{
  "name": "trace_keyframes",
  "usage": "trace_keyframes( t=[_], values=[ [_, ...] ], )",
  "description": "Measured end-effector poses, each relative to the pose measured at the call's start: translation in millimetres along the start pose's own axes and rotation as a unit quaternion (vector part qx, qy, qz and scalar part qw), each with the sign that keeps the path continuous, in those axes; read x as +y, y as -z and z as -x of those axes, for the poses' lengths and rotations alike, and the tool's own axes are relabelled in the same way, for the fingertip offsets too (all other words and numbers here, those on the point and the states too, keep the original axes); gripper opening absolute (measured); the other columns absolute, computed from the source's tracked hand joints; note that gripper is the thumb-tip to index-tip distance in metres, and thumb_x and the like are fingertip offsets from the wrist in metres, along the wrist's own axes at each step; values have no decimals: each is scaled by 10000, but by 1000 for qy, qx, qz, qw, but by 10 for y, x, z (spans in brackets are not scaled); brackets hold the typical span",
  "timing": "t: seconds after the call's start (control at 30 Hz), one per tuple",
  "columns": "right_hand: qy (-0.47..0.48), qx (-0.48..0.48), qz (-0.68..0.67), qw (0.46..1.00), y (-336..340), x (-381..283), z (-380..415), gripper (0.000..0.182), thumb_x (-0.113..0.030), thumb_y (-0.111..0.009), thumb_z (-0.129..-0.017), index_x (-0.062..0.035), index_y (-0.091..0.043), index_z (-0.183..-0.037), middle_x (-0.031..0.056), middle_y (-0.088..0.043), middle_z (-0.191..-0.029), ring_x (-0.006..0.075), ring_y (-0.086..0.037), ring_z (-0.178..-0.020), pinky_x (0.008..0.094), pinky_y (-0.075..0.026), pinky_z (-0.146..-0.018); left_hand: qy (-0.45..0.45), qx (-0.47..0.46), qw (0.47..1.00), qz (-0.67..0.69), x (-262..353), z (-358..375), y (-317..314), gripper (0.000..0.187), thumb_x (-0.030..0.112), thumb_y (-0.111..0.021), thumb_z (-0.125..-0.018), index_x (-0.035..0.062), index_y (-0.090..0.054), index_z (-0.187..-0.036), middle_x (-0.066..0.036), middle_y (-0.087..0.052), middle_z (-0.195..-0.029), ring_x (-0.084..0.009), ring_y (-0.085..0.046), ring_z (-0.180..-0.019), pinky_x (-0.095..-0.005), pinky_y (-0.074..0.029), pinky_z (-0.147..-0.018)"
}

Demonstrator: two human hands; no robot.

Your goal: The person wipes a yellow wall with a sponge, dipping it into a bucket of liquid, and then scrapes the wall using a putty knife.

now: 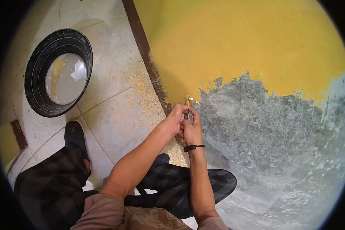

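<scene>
Both hands meet at the lower edge of the yellow paint (234,42), beside the bare grey patch of wall (257,111). My left hand (177,115) is closed, its fingers around a small scraper (186,114) from the left side. My right hand (192,128), below a black wristband, is closed on the same tool from the right. The scraper's tip points up at the paint edge, where a small pale flake clings. The fingers hide most of the handle.
A black bucket (30,76) with cloudy liquid stands on the tiled floor at the left. Paint chips (142,92) lie along the brown skirting strip (140,34). My shoe (75,136) rests below the bucket, and my bent knee (222,184) is close to the wall.
</scene>
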State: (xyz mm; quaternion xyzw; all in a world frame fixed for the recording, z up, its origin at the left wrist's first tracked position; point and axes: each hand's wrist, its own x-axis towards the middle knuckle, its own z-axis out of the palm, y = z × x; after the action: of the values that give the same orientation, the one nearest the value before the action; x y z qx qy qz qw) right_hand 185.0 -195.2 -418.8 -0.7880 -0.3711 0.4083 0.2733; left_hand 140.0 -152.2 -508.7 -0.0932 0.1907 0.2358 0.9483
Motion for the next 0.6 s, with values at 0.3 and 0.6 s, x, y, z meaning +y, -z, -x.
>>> trace_keyframes(
  t=[0.3,0.6],
  values=[
    [73,9,57,996,5,205,-235,456,30,-441,-816,-45,-376,-1261,55,-506,-627,108,-433,-403,253,-326,-346,8,3,1000,-30,157,94,-67,461,541,-486,-853,91,-524,-758,-123,-553,-633,-259,-533,-536,-376,-420,-496],
    [-5,46,12,999,186,-132,271,432,38,-464,-833,-3,-374,-1253,120,-605,-925,127,-576,-741,248,-480,-638,62,-29,997,22,-137,108,-294,436,512,-506,-858,88,-524,-756,-112,-522,-579,-233,-489,-467,-373,-403,-440]
  ],
)
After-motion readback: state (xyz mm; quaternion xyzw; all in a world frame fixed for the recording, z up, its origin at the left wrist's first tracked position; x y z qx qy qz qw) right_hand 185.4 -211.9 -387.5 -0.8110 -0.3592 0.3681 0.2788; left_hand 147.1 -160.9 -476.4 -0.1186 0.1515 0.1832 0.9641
